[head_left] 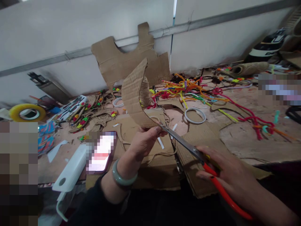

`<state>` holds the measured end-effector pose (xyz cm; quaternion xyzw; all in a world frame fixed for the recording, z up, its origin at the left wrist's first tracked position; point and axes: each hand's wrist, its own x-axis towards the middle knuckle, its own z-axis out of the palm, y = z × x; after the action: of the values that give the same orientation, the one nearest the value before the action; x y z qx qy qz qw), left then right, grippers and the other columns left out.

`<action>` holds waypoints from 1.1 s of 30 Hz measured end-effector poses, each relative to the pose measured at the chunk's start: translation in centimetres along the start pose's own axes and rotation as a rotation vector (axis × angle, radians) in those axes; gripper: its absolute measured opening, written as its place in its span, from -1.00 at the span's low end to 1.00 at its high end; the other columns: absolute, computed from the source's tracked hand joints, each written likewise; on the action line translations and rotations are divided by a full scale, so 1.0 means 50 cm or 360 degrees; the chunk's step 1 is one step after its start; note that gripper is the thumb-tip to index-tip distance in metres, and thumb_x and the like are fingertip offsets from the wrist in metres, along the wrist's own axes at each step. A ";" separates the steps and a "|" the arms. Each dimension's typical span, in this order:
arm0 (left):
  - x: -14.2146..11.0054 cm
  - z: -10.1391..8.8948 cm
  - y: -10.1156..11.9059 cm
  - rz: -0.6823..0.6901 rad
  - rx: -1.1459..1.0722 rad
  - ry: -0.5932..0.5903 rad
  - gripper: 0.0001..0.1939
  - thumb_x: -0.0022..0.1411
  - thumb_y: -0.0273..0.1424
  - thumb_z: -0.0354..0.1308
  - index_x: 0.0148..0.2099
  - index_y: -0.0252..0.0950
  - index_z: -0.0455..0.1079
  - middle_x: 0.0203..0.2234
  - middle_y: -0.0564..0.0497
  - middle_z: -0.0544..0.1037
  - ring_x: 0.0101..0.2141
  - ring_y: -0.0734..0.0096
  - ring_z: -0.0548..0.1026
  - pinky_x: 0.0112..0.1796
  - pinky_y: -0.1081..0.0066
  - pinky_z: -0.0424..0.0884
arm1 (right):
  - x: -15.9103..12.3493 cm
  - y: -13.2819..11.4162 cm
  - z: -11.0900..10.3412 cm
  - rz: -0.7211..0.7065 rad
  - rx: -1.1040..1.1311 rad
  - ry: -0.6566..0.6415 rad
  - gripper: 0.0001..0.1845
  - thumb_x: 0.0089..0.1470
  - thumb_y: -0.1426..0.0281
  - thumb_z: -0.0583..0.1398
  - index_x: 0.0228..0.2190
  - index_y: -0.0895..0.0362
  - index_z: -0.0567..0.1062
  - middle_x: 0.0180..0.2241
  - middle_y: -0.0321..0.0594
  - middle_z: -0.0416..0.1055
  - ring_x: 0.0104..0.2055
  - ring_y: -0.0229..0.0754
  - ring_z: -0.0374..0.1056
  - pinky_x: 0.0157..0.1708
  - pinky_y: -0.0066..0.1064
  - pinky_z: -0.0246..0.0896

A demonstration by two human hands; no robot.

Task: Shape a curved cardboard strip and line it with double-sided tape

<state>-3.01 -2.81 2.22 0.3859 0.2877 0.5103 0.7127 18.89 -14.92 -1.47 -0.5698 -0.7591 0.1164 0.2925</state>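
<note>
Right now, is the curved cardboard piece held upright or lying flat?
Upright: the left hand pinches the cardboard piece at its lower end, and its tip shows above the twine cone.

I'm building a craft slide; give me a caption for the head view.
Left hand holds curved cardboard; right hand holds red-handled scissors.

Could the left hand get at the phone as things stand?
Probably yes: the phone lies beside the left forearm, and nothing visible blocks the way. But the left hand is gripping a curved cardboard piece, so it would likely have to let go first.
</note>
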 end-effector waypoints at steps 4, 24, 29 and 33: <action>0.002 0.002 0.000 -0.0012 -0.0017 -0.0005 -0.73 -0.20 -0.31 0.44 -0.39 -0.22 0.49 -0.52 0.10 0.52 -0.48 0.51 0.43 -0.37 0.40 0.40 | -0.004 0.001 0.003 -0.0055 -0.0033 0.0009 -0.54 0.15 0.16 0.14 0.06 0.03 0.38 -0.13 -0.11 0.54 -0.20 -0.04 0.51 -0.29 -0.29 0.45; 0.000 0.003 -0.005 0.0087 0.0044 -0.0009 -0.75 -0.15 -0.34 0.42 -0.37 -0.23 0.47 -0.52 0.10 0.51 -0.49 0.52 0.43 -0.39 0.43 0.40 | 0.009 -0.013 -0.009 -0.0038 -0.0051 -0.0016 -0.52 0.13 0.03 0.11 -0.02 0.03 0.38 -0.24 -0.14 0.53 -0.33 -0.09 0.48 -0.37 -0.31 0.40; -0.001 0.006 -0.006 0.0111 0.0065 -0.0055 -0.77 -0.12 -0.34 0.41 -0.37 -0.24 0.47 -0.53 0.10 0.50 -0.50 0.52 0.42 -0.40 0.43 0.38 | 0.008 -0.012 -0.007 0.0007 0.0021 -0.0035 -0.52 0.13 0.07 0.12 0.01 0.04 0.39 -0.25 -0.15 0.55 -0.32 -0.08 0.50 -0.39 -0.32 0.41; -0.001 0.007 -0.008 0.0078 0.0080 -0.0015 -0.70 -0.16 -0.32 0.43 -0.32 -0.21 0.48 -0.50 0.09 0.53 -0.49 0.49 0.44 -0.40 0.40 0.39 | 0.011 -0.015 -0.009 -0.0017 -0.0024 -0.0004 -0.51 0.14 0.05 0.11 -0.03 0.09 0.44 -0.23 -0.10 0.56 -0.31 -0.05 0.51 -0.41 -0.31 0.42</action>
<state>-2.53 -3.00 2.08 0.4128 0.2876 0.5184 0.6914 18.45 -14.73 -0.54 -0.5679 -0.7633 0.1097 0.2878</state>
